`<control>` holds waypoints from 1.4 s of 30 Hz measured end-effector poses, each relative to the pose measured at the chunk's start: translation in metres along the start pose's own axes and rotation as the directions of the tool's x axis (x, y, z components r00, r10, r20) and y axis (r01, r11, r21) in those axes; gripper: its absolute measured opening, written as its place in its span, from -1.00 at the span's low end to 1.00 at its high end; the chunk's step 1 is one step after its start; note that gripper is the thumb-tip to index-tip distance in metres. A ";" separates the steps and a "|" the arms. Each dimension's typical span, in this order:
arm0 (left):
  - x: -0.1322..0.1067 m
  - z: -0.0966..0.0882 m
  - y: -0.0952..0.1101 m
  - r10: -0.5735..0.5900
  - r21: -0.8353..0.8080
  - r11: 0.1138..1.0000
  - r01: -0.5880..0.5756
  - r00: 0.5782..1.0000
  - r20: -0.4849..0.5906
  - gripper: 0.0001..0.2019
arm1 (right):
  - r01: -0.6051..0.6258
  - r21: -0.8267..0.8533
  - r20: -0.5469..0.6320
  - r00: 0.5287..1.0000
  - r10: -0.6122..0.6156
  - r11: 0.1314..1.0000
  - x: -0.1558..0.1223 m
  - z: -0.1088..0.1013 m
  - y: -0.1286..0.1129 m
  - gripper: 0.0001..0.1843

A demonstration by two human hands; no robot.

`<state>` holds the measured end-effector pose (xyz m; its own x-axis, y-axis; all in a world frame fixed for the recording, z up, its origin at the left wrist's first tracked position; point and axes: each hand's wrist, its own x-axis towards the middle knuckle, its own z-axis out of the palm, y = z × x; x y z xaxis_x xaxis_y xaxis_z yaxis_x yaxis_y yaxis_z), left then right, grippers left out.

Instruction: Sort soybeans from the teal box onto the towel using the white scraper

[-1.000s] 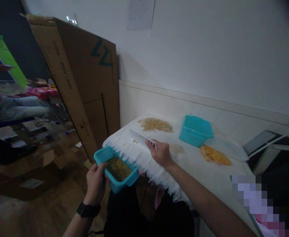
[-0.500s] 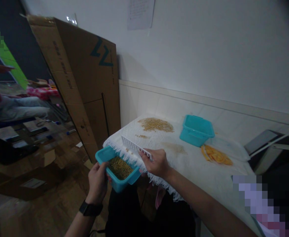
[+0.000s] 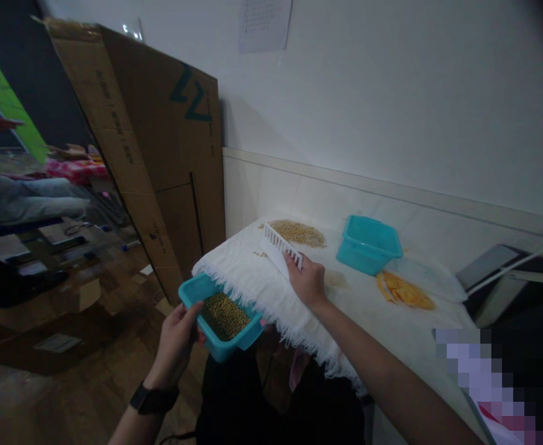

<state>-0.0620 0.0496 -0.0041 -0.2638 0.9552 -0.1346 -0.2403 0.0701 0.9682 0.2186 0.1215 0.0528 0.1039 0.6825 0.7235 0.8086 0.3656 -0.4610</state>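
Note:
My left hand [image 3: 177, 337] grips the near end of a teal plastic tub [image 3: 219, 316] half full of small greenish-brown beans, held just below the fringed edge of a white cloth [image 3: 253, 281] on the table. My right hand [image 3: 307, 282] is closed on a white comb-like scraper [image 3: 281, 246], which rests on the cloth with its far end near a pile of tan beans [image 3: 298, 232]. A few loose beans lie by the scraper.
A second teal tub [image 3: 368, 244] stands further back on the cloth, with an orange mesh bag [image 3: 405, 290] beside it. A tall cardboard box [image 3: 155, 148] leans on the wall to the left. A laptop [image 3: 489, 269] sits at the right. Another person is at the far left.
My right hand has carried the scraper away from the cloth's edge by the tub and back up the cloth toward the bean pile. The tub has stayed in place.

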 end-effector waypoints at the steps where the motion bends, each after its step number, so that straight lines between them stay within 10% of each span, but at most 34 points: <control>1: 0.000 -0.001 0.001 -0.012 0.001 1.000 0.012 1.000 0.007 -0.58 | -0.003 -0.018 -0.002 1.000 0.003 1.000 0.000 0.001 0.001 -0.50; 42: -0.003 -0.003 0.007 -0.094 0.080 0.993 0.091 0.995 0.030 -0.48 | -0.011 -0.040 0.020 1.000 0.012 0.999 -0.001 0.007 -0.013 -0.55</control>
<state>-0.0661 0.0465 0.0021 -0.2115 0.9526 -0.2186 -0.1882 0.1798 0.9655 0.2043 0.1207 0.0548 0.1021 0.6996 0.7072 0.8301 0.3319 -0.4481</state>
